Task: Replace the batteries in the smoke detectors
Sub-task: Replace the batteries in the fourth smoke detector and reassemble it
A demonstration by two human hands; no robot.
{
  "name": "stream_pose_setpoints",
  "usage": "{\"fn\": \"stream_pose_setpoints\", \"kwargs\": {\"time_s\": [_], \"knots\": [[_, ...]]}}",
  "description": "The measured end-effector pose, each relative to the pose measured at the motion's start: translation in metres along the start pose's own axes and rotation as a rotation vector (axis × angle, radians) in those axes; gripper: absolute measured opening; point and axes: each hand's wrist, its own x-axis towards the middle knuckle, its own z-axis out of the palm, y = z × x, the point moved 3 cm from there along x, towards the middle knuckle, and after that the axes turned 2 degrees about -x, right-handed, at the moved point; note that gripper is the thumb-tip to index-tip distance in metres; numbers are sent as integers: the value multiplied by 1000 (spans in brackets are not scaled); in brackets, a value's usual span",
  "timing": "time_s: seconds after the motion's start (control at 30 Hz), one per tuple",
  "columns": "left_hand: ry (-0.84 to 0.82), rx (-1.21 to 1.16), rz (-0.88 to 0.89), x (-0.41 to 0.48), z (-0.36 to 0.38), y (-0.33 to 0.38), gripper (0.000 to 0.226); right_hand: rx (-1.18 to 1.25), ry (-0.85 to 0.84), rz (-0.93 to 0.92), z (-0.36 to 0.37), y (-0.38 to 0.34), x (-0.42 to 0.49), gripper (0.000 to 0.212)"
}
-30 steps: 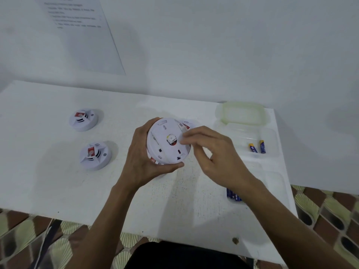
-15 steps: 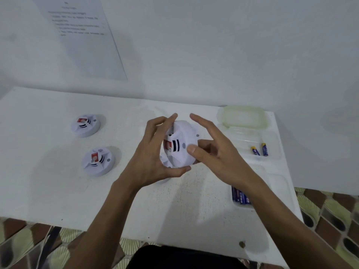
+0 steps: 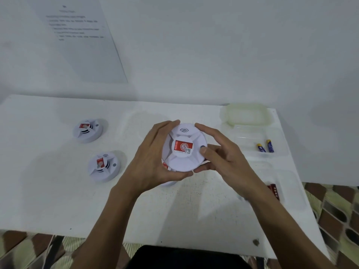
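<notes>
Above the middle of the white table, you are holding a round smoke detector, its red-labelled face pointing up at the camera, speaker mark at the far edge; as a disc it is showing no long axis. Your left hand and right hand are both gripping its rim with curled fingers. Its shell is appearing smooth white plastic with raised spokes.
</notes>
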Motion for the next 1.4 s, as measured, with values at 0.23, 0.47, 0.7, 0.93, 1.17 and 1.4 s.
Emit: {"fn": "stream_pose_setpoints", "kwargs": {"time_s": [0.23,0.47,0.7,0.93,1.17,1.4], "knots": [[-84,-218,-112,-5,3,-6,92,72,81,9,-1,7,-6,44],[-109,-312,-117,-8,3,9,97,100,131,21,0,11,-17,49],[-110,-334,-120,-9,4,15,97,91,141,16,-1,10,-19,50],[-119,-340,-138,-9,10,10,93,98,138,17,-3,11,-22,48],[-117,-346,-140,-10,14,7,94,105,139,11,-5,10,-23,48],[-134,-331,-163,-12,18,0,92,89,119,10,-7,11,-25,49]]}}
